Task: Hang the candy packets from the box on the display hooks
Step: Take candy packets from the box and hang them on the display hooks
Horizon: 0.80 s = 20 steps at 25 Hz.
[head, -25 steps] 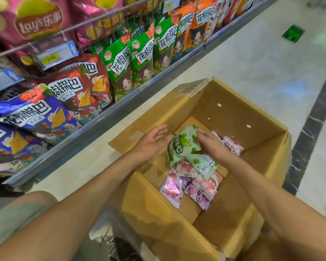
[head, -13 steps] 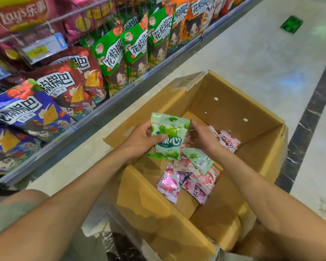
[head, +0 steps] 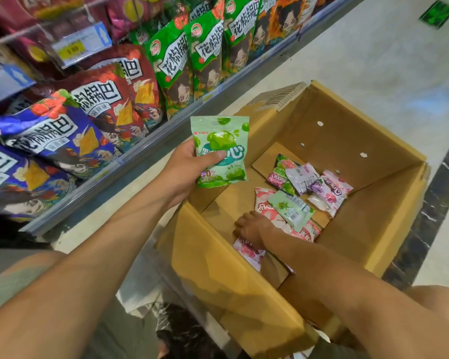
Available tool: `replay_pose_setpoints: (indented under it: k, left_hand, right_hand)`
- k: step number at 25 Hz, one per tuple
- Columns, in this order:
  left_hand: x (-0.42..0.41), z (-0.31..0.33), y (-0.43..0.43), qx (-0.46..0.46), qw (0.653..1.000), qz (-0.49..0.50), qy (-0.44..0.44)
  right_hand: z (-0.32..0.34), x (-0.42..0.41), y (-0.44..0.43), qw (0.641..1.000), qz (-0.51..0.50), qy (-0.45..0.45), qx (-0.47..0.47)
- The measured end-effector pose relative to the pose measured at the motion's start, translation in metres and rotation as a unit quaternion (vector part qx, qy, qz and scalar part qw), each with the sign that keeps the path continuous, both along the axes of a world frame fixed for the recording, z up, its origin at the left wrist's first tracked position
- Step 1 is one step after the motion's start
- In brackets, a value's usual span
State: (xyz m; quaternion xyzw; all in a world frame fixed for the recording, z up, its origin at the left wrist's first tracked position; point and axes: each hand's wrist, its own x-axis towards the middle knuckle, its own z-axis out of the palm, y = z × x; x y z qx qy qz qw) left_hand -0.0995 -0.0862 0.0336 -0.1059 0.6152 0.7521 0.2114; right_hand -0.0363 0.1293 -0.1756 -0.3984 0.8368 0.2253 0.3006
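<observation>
My left hand (head: 183,169) holds a green candy packet (head: 219,151) upright, just above the left wall of the open cardboard box (head: 347,120). My right hand (head: 252,228) is down inside the box, knuckles up, fingers resting on a pink candy packet (head: 248,252) at the near left of the bottom. Whether it grips that packet is hidden. Several more packets lie loose on the box floor: a pale green one (head: 292,209), a purple one (head: 327,190), a white one (head: 302,177). No display hooks are in view.
A store shelf (head: 140,149) runs along the left, packed with large snack bags in blue (head: 52,141), red (head: 109,99) and green (head: 176,63), with a price tag (head: 75,46) above. The box stands on pale tiled floor (head: 373,47) with a dark strip (head: 438,190) at the right.
My right hand let go of the green packet and dropped to the pink packets in the box. My left hand now holds the green packet alone, lifted slightly leftward.
</observation>
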Motion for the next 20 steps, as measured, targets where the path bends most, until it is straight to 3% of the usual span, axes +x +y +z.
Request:
replay_pose_setpoints:
  k: [7,11,13,15,18,20]
  left_hand:
    - [-0.004,-0.008,-0.012,0.011,1.000,0.001,0.003]
    - [-0.003,0.005,-0.017,0.004,1.000,0.007,0.000]
    - [-0.004,0.024,-0.020,-0.017,1.000,0.005,-0.002]
    - [-0.007,0.057,-0.023,-0.045,0.999,-0.002,0.005]
    - [-0.010,0.121,-0.026,-0.064,0.998,-0.004,0.020]
    - [-0.011,0.177,-0.029,-0.077,0.997,-0.002,0.024]
  right_hand:
    - [0.015,-0.003,0.012,1.000,0.010,0.004,0.021]
    - [0.066,-0.008,0.035,0.981,-0.177,-0.049,-0.064]
    - [0.101,-0.006,0.047,0.939,-0.311,-0.062,-0.135]
    - [0.146,-0.005,0.060,0.874,-0.430,-0.080,-0.211]
    - [0.217,-0.006,0.068,0.794,-0.535,-0.081,-0.279]
    - [0.275,-0.011,0.072,0.759,-0.565,-0.065,-0.318]
